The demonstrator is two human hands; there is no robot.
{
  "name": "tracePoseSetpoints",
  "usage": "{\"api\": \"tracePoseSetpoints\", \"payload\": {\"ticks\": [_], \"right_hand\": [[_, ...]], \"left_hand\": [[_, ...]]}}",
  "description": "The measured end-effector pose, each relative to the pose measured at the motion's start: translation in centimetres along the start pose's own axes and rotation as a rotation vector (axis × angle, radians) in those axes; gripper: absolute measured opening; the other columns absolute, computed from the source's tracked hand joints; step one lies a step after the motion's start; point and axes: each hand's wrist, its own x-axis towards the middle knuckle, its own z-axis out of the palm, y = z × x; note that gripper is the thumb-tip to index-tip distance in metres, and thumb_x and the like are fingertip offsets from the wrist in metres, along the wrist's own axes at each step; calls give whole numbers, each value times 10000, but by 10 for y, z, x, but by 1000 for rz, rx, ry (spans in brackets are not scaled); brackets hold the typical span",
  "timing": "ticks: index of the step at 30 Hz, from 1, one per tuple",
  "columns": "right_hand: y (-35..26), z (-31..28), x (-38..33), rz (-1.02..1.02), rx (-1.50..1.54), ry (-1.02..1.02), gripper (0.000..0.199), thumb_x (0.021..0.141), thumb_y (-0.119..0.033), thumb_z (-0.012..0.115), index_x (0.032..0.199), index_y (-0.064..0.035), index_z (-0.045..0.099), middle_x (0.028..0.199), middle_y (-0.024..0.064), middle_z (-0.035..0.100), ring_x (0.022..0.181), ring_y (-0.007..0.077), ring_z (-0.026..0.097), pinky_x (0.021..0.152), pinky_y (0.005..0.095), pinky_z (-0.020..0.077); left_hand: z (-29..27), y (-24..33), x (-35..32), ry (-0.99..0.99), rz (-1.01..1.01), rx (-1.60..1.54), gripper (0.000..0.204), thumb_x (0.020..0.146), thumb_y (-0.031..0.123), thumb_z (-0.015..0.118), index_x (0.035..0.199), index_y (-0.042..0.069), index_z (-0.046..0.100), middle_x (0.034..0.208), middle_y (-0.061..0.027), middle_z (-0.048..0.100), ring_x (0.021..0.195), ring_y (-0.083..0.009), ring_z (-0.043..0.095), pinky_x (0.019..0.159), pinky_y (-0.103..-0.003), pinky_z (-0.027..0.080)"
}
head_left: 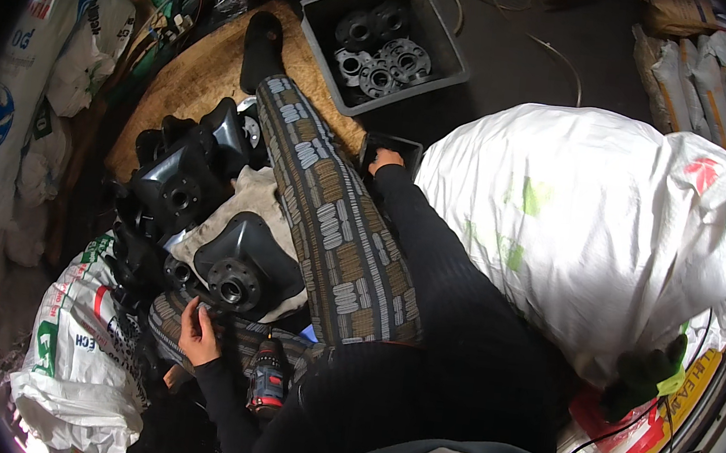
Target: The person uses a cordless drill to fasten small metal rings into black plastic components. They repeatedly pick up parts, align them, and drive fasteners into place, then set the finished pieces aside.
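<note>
My left hand (199,335) is raised just below a black part with a round threaded hub (235,286) and a broad curved plate. Its fingers are apart and nothing shows in them. That part lies on a pale cloth (279,308) between my legs. A smaller black ring-shaped part (178,273) sits beside the hub. A red and black cordless drill (267,383) rests against my lap, bit toward the parts. My right hand (385,160) reaches into a small black box (407,149) beyond my right leg; its fingertips are hidden inside.
More black curved parts (180,181) are piled to the left on brown board (221,59). A grey crate (462,71) at the far side holds several flanged rings. A large white sack (576,222) stands at the right, another sack (74,404) at the lower left.
</note>
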Motion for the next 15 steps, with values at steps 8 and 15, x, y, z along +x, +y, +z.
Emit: {"api": "tracePoseSetpoints", "payload": {"ticks": [8, 15], "right_hand": [[11, -23, -22, 343, 858, -131, 479, 898, -68, 560, 1359, -144, 455, 945, 119, 672, 636, 187, 675, 467, 319, 558], [5, -33, -28, 422, 999, -210, 336, 961, -178, 516, 1285, -90, 495, 820, 86, 656, 555, 151, 618, 410, 267, 490]], "left_hand": [[-6, -14, 8, 9, 248, 93, 249, 942, 122, 585, 1174, 34, 609, 883, -2, 626, 696, -42, 542, 590, -202, 445], [-19, 6, -11, -56, 3, -26, 260, 936, 115, 590, 1181, 30, 602, 823, -3, 612, 576, -47, 528, 513, -201, 427]]}}
